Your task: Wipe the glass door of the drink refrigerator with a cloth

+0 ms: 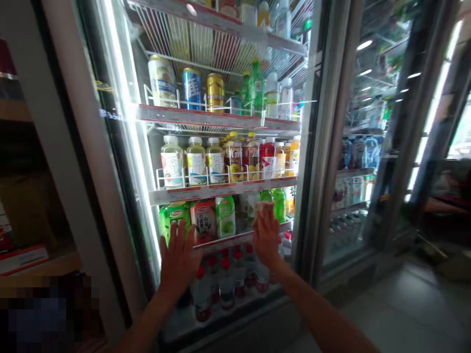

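A glass fridge door stands in front of me, with lit shelves of drinks behind it. My left hand is open against the lower left of the glass, fingers spread, in front of a green carton. On the right, my right hand is pressed to the glass with its fingers together on a small pale cloth. The hand and cloth partly hide green bottles on the shelf behind. The cloth's edges are blurred.
Inside are tea bottles, cans and red-capped bottles on the bottom. A metal door frame runs along the right, beside another fridge door. Wooden shelving is at the left.
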The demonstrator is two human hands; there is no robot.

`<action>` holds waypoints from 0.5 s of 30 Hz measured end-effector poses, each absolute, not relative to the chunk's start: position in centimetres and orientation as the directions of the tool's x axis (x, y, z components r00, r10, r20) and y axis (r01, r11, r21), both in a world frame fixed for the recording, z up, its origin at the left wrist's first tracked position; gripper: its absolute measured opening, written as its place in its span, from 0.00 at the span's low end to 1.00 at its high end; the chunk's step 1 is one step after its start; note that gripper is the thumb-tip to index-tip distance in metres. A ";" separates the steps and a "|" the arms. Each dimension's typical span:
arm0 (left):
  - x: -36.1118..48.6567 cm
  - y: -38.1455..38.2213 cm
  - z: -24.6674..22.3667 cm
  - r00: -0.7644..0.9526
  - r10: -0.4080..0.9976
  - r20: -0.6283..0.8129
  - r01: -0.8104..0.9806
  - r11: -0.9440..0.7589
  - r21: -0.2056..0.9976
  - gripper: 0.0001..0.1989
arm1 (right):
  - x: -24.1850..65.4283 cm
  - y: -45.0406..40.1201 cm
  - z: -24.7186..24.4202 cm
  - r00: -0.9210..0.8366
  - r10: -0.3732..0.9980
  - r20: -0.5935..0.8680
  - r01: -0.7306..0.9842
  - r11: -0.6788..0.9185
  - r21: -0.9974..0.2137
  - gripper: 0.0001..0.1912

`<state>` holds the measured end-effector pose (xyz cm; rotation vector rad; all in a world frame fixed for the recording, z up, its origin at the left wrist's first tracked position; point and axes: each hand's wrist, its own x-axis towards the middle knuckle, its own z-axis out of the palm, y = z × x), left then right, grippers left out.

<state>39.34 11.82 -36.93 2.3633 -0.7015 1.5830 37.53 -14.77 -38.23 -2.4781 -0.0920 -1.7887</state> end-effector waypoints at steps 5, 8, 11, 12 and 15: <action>39.6 11.2 -37.2 0.293 -0.276 0.915 -0.474 -0.873 -0.111 0.40 | 37.6 -16.1 -38.3 0.390 0.191 0.901 0.143 -0.979 0.146 0.30; 39.7 10.6 -37.1 0.267 -0.248 0.931 -0.465 -0.880 -0.101 0.40 | 38.1 -18.1 -37.4 0.207 -0.259 0.943 -0.064 -0.966 -0.251 0.29; 39.8 10.0 -37.0 0.253 -0.217 0.943 -0.463 -0.883 -0.079 0.40 | 37.9 -17.2 -38.1 0.313 -0.037 0.949 0.058 -0.997 -0.058 0.31; 39.8 10.0 -37.0 0.253 -0.211 0.944 -0.462 -0.884 -0.073 0.40 | 37.8 -16.7 -38.6 0.357 0.139 0.924 0.148 -0.985 0.090 0.31; 39.8 10.0 -37.1 0.260 -0.214 0.942 -0.457 -0.886 -0.075 0.40 | 37.7 -16.5 -39.9 0.400 0.329 0.855 0.260 -0.936 0.239 0.31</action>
